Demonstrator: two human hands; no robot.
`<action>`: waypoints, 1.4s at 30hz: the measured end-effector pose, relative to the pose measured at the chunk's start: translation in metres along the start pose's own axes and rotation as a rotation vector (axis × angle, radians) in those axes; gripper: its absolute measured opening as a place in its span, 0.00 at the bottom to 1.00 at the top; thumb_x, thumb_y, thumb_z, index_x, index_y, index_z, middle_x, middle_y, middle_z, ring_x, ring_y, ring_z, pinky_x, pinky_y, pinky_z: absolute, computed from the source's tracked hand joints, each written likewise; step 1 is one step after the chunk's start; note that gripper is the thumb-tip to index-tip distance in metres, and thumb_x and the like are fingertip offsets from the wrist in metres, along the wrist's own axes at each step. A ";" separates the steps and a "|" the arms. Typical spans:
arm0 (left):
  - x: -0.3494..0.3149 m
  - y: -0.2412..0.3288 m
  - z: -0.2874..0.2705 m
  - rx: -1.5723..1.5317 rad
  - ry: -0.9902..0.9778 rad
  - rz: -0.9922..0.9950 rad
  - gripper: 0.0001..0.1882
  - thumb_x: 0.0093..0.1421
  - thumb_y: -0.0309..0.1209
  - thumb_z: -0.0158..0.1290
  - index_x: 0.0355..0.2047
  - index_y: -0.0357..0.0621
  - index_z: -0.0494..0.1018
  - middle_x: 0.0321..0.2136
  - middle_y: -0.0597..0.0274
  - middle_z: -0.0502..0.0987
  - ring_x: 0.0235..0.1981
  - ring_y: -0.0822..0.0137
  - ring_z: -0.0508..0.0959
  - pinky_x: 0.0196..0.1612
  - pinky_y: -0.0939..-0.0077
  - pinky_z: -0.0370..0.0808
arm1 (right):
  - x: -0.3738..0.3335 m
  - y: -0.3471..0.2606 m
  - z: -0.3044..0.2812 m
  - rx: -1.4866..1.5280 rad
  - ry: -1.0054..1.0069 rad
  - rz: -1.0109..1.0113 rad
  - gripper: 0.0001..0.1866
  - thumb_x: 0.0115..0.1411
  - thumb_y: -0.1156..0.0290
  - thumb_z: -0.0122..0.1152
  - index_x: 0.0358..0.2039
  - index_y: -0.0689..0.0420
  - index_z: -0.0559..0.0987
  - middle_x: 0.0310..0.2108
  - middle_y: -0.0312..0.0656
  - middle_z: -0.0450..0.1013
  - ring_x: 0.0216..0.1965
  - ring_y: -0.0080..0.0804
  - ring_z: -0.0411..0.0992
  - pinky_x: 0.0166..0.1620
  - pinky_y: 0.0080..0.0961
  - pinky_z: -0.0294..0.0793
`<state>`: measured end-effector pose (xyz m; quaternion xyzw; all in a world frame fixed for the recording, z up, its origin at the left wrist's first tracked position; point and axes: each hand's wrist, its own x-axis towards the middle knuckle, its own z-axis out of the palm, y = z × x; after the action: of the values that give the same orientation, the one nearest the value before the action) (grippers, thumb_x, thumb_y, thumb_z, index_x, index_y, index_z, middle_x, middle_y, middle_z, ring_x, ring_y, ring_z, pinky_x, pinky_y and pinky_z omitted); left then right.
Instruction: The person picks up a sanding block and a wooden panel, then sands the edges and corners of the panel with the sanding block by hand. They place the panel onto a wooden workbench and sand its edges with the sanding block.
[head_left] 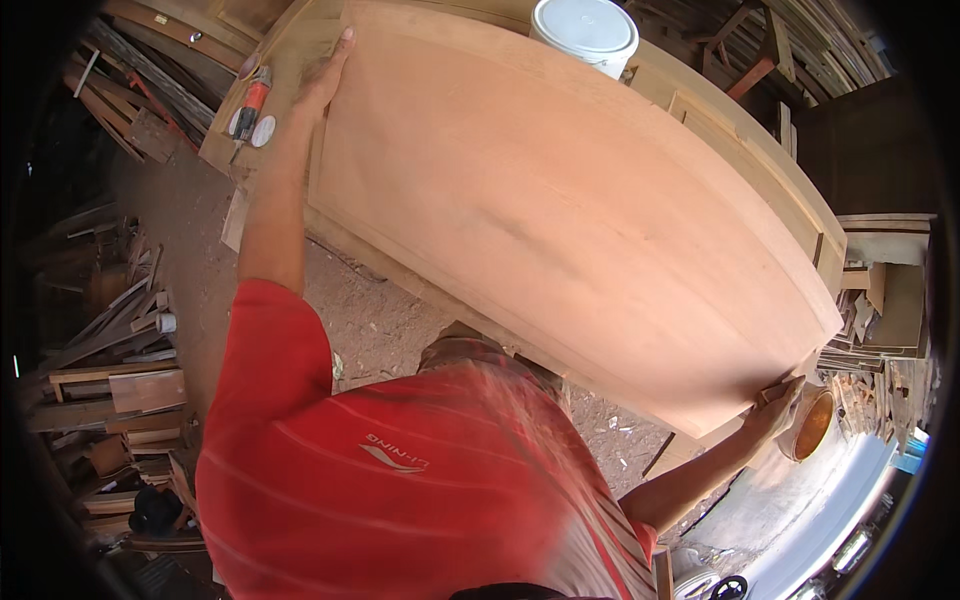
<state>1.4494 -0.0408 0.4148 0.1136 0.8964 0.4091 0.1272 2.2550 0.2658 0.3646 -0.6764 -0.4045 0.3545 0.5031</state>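
A large, smooth, reddish-brown wooden panel (540, 200) lies across a pale wooden door (235, 190) with framed edges. My left hand (328, 78) is closed around the panel's far left end, its fingertips along the edge. At the opposite end, my right hand (775, 405) grips the near right corner, with some of its fingers hidden. Beside my left forearm, a red and black power tool (252, 103) rests on the wood, with round white discs (263, 131) next to it.
Behind the panel's far edge stands a white lidded bucket (585, 35). Scrap wood (115, 390) is piled along the left, and more boards (835, 50) lean at the far right. A round orange-brown container (813, 425) is just past my right hand. The dusty floor (390, 330) shows below.
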 end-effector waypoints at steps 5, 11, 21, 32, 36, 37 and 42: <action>-0.011 -0.109 0.013 0.305 -0.119 -0.199 0.64 0.57 0.82 0.43 0.65 0.27 0.69 0.66 0.32 0.69 0.68 0.44 0.70 0.67 0.56 0.68 | -0.014 0.073 0.027 -0.079 -0.170 0.014 0.18 0.67 0.47 0.68 0.31 0.47 0.79 0.17 0.25 0.63 0.16 0.16 0.61 0.17 0.19 0.62; 0.014 -0.217 0.002 0.416 -0.134 -0.291 0.61 0.58 0.80 0.44 0.65 0.28 0.69 0.66 0.34 0.69 0.69 0.45 0.69 0.68 0.59 0.67 | -0.057 0.119 0.031 -0.117 -0.225 0.087 0.18 0.72 0.53 0.64 0.30 0.52 0.75 0.15 0.30 0.66 0.16 0.19 0.63 0.18 0.21 0.64; 0.045 -0.305 0.038 0.247 -0.078 -0.140 0.59 0.62 0.77 0.42 0.77 0.39 0.52 0.78 0.45 0.49 0.78 0.47 0.47 0.78 0.55 0.46 | -0.102 0.102 0.055 -0.248 -0.047 -0.053 0.19 0.72 0.55 0.62 0.32 0.59 0.75 0.19 0.34 0.69 0.17 0.20 0.64 0.22 0.23 0.66; 0.061 -0.320 0.017 -0.260 -0.116 -0.181 0.47 0.69 0.65 0.48 0.73 0.39 0.62 0.74 0.50 0.60 0.73 0.53 0.62 0.73 0.62 0.60 | -0.127 0.078 -0.056 -0.482 -0.008 -0.123 0.19 0.70 0.52 0.61 0.37 0.57 0.76 0.25 0.32 0.71 0.25 0.19 0.68 0.29 0.22 0.70; -0.001 -0.199 0.039 0.219 0.309 0.140 0.36 0.67 0.55 0.57 0.60 0.33 0.74 0.64 0.43 0.72 0.62 0.46 0.73 0.64 0.53 0.70 | -0.165 0.088 -0.084 -0.675 -0.108 -0.134 0.24 0.68 0.52 0.63 0.47 0.62 0.82 0.34 0.43 0.80 0.34 0.28 0.77 0.38 0.29 0.76; -0.019 -0.180 0.048 0.206 0.402 0.298 0.33 0.66 0.51 0.59 0.56 0.31 0.77 0.61 0.41 0.74 0.59 0.44 0.75 0.61 0.50 0.72 | -0.177 0.076 -0.074 -0.735 -0.132 -0.126 0.26 0.66 0.51 0.61 0.46 0.65 0.78 0.37 0.60 0.79 0.42 0.54 0.79 0.47 0.42 0.75; -0.164 -0.119 0.179 0.102 0.027 0.665 0.34 0.67 0.51 0.59 0.61 0.34 0.73 0.62 0.38 0.72 0.64 0.41 0.70 0.67 0.48 0.65 | -0.179 0.103 -0.078 -0.822 -0.256 -0.216 0.20 0.65 0.56 0.65 0.46 0.60 0.77 0.41 0.56 0.78 0.45 0.59 0.77 0.47 0.47 0.75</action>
<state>1.6496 -0.0415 0.2327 0.4008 0.8311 0.3842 -0.0312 2.2684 0.0562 0.2973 -0.7249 -0.6391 0.1907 0.1725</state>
